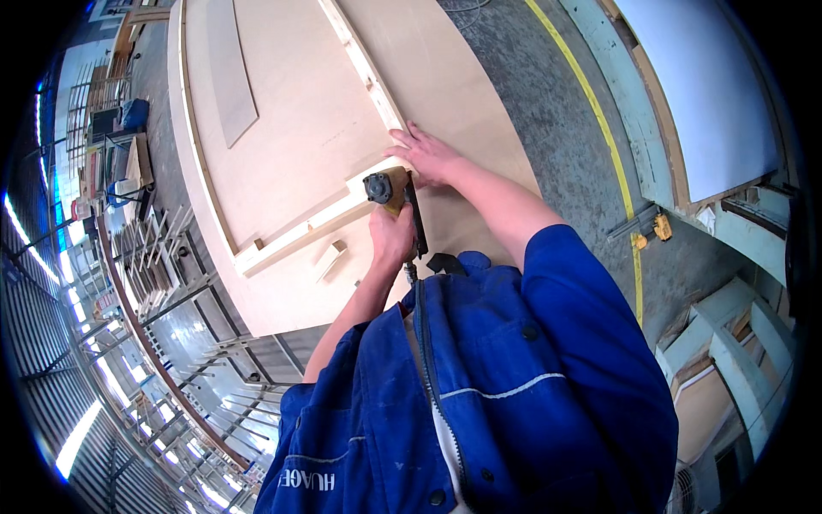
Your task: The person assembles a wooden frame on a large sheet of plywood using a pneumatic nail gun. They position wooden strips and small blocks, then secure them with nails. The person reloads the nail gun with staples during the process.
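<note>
My left hand (390, 236) grips a yellow and black pneumatic nail gun (390, 190) whose nose rests on a pale wooden batten (300, 233) lying across a large plywood panel (291, 111). Spread flat, my right hand (428, 156) presses down where that batten meets a long upright batten (364, 68). A black hose leaves the gun's base toward my blue jacket. A small loose wood block (330, 259) lies on the panel just below the batten.
A thin plywood strip (231, 77) lies on the panel's upper left. Metal racks (163, 257) with frames stand to the left. On the right run grey concrete floor with a yellow line (599, 128), a small yellow tool (661, 227) and pale green frames (728, 334).
</note>
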The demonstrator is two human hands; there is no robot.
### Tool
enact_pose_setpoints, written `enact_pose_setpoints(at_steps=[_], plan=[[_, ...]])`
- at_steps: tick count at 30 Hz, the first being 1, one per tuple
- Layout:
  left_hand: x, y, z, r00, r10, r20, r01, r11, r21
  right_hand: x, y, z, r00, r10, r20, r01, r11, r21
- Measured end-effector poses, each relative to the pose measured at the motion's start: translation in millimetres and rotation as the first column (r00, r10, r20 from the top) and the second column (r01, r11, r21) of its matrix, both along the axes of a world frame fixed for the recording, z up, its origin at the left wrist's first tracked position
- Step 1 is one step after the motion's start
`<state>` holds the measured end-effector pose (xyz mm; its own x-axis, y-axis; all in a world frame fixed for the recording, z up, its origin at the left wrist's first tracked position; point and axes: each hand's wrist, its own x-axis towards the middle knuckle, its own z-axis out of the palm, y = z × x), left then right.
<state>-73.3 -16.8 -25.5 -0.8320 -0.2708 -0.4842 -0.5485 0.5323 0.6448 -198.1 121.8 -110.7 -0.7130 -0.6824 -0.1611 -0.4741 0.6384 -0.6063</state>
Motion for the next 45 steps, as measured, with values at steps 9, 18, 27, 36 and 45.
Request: enact_pose_setpoints(at_steps=[9, 18, 27, 36, 45], plan=[[2.5, -5.5, -8.6, 0.998, -0.065, -0.004, 0.065, 0.996, -0.062, 0.0, -2.2, -1.9, 1.000, 0.001, -0.015, 0.000, 1.000, 0.016], [4.8, 2.3, 0.7, 0.999, 0.004, 0.040, -0.003, 1.000, -0.025, 1.0, -1.5, -8.5, 0.999, -0.004, -0.034, 0.004, 1.000, -0.008], [11.3, -28.8, 13.7, 0.988, 0.146, -0.046, -0.143, 0.987, 0.068, 1.2, 5.3, 5.6, 0.999, -0.005, 0.046, 0.006, 1.000, -0.029], [-15.3, -38.9, 10.9, 0.999, 0.049, -0.019, -0.049, 0.998, 0.043, -1.7, 2.7, -3.0, 1.000, 0.016, 0.020, -0.016, 1.000, -0.018], [-22.4, -18.8, 12.9, 0.999, -0.026, 0.032, 0.026, 1.000, 0.001, -3.4, 6.8, -0.4, 0.999, 0.007, 0.048, -0.004, 0.998, -0.063]])
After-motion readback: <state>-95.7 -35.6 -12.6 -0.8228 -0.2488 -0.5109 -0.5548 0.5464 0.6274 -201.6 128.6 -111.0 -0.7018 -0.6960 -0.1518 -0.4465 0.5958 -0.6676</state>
